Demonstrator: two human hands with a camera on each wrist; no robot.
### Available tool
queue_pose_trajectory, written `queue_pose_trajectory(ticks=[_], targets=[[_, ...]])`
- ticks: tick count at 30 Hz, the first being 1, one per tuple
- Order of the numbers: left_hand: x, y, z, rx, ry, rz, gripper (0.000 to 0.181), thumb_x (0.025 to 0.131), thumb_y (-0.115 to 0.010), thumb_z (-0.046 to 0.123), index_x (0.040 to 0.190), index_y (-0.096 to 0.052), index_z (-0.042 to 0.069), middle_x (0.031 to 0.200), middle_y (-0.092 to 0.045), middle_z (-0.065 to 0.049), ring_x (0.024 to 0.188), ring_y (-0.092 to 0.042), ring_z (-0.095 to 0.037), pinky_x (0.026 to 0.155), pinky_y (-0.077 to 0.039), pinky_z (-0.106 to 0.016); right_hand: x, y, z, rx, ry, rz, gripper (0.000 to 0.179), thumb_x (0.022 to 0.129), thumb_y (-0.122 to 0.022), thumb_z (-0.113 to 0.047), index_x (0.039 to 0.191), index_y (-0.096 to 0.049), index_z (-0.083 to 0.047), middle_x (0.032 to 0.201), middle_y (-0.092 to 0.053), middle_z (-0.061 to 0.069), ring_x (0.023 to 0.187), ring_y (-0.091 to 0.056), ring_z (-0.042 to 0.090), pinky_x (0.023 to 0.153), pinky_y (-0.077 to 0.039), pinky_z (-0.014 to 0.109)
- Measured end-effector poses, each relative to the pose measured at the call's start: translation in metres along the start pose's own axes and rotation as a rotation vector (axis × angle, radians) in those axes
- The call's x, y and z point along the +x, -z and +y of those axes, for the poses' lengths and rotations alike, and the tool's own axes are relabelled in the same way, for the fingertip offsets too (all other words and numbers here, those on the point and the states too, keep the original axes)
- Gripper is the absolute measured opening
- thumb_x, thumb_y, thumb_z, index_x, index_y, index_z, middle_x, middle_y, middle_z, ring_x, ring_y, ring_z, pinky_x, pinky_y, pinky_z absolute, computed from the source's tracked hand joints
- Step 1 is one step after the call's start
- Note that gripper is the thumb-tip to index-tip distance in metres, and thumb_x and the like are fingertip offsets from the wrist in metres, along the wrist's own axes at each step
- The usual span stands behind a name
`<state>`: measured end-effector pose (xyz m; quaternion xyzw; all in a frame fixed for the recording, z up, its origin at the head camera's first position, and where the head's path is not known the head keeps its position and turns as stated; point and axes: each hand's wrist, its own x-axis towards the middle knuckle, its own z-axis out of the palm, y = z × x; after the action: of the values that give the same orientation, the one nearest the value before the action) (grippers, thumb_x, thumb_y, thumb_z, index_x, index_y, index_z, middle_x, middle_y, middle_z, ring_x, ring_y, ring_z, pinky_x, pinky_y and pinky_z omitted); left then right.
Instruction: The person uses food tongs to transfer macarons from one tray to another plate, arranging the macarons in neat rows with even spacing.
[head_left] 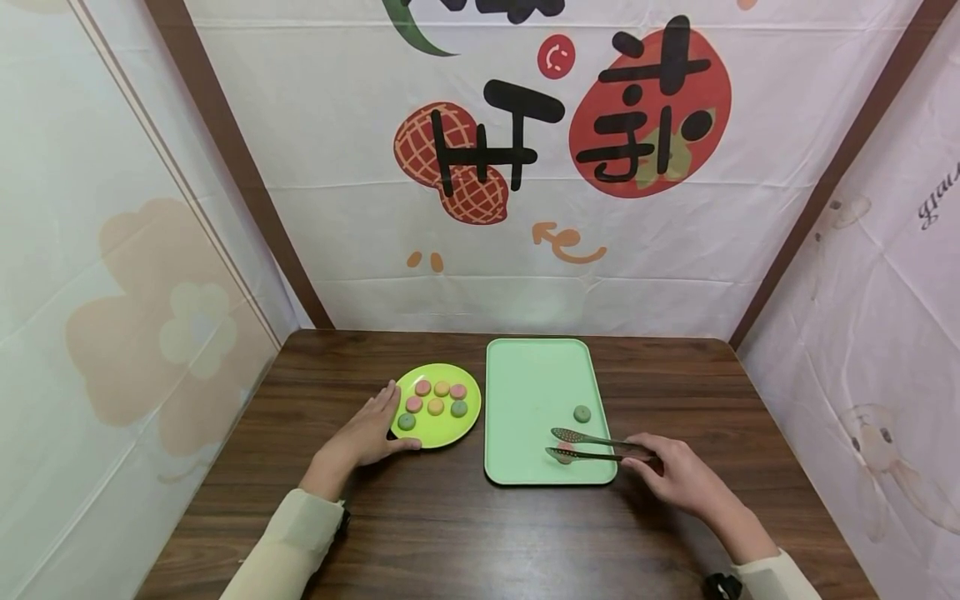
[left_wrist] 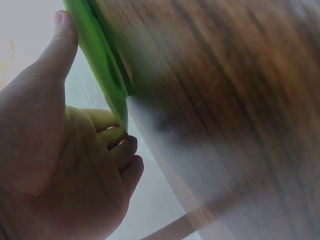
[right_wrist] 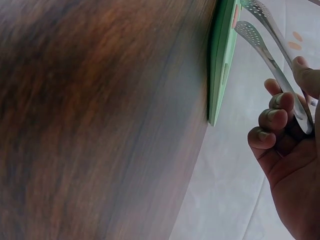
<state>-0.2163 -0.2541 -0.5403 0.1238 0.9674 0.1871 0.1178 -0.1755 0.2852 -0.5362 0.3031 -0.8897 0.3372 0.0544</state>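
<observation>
My left hand (head_left: 369, 427) holds the left side of a round yellow-green plate (head_left: 457, 437), thumb at the near rim and fingers along the left rim. Several small macarons lie on the plate, among them a pink macaron (head_left: 423, 387), a yellow macaron (head_left: 436, 407) and a green macaron (head_left: 407, 422). In my right hand (head_left: 678, 475) I grip metal tongs (head_left: 600, 456) with perforated tips, their arms spread apart. The tips reach over a pale green tray (head_left: 528, 392), and the nearer one overlaps a pink macaron (head_left: 566, 457). Another green macaron (head_left: 582, 413) lies just beyond the tongs.
Plate and tray sit side by side on a dark wood-grain table (head_left: 442, 533), with a narrow strip of table between them. White printed cloth (head_left: 330, 242) hangs behind the table and on both sides. The tray has a low raised rim.
</observation>
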Motion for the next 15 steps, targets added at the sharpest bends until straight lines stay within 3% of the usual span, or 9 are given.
queue_pose_trajectory(ticks=[9, 15], targets=[[0.0008, -0.001, -0.0023, -0.002, -0.014, 0.01, 0.12, 0.096, -0.072, 0.064, 0.167, -0.012, -0.01, 0.176, -0.008, -0.03, 0.164, -0.013, -0.044, 0.133, -0.017, -0.058, -0.0008, -0.0004, 0.0037, 0.005, 0.012, -0.016, 0.025, 0.1, -0.078, -0.011, 0.12, -0.073, 0.002, 0.096, -0.077, 0.001, 0.074, -0.065, -0.002, 0.06, -0.058, 0.025], [0.0004, -0.0019, -0.0022, 0.001, -0.015, 0.018, 0.12, 0.095, -0.073, 0.064, 0.167, -0.013, -0.011, 0.176, -0.009, -0.031, 0.164, -0.013, -0.044, 0.133, -0.017, -0.058, -0.0011, -0.0004, 0.0044, 0.009, 0.014, -0.033, 0.021, 0.101, -0.077, -0.011, 0.117, -0.072, 0.0, 0.088, -0.074, 0.0, 0.066, -0.055, -0.004, 0.055, -0.052, 0.022]])
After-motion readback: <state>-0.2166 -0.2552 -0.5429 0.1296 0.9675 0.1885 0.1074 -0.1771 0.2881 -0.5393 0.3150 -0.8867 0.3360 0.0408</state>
